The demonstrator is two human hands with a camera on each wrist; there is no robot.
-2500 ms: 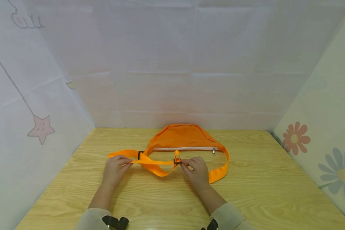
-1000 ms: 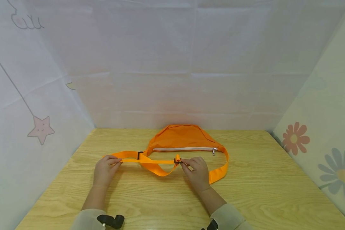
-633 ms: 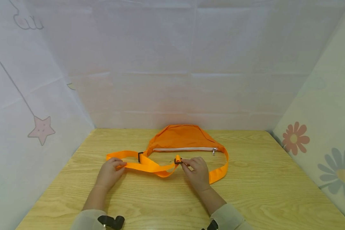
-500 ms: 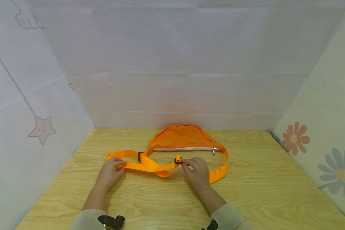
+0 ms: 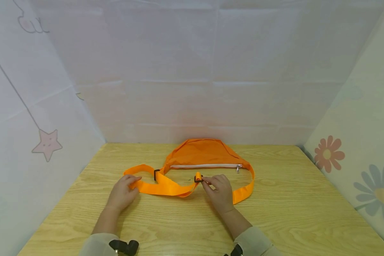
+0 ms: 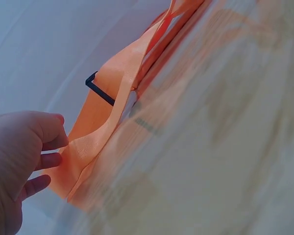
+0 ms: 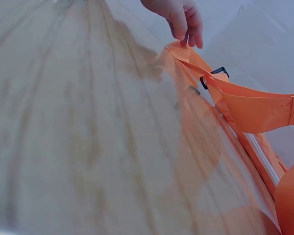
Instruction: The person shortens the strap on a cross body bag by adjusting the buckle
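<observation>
An orange waist bag (image 5: pixel 204 154) lies at the back of the table, its zipper side facing me. From its left end an orange strap (image 5: pixel 166 187) loops out and crosses in front. My right hand (image 5: pixel 220 192) pinches a small black buckle (image 5: pixel 196 179) on this strap, with a short loop of webbing standing up from it. At the strap's left bend is my left hand (image 5: pixel 122 193), fingers loosely spread and touching the webbing. A second black slider (image 6: pixel 100 90) sits on the strap in the left wrist view. The right wrist view hides my right fingertips.
The wooden table (image 5: pixel 294 213) carries the bag near its back edge. Its other strap part (image 5: pixel 244 192) curves down on the right, behind my right hand. Patterned cloth walls (image 5: pixel 211 71) enclose the back and sides.
My left hand first pulled the webbing taut to the left, then came back slightly right and loosened its pinch. The strap now sags lower. My right hand stays on the buckle.
</observation>
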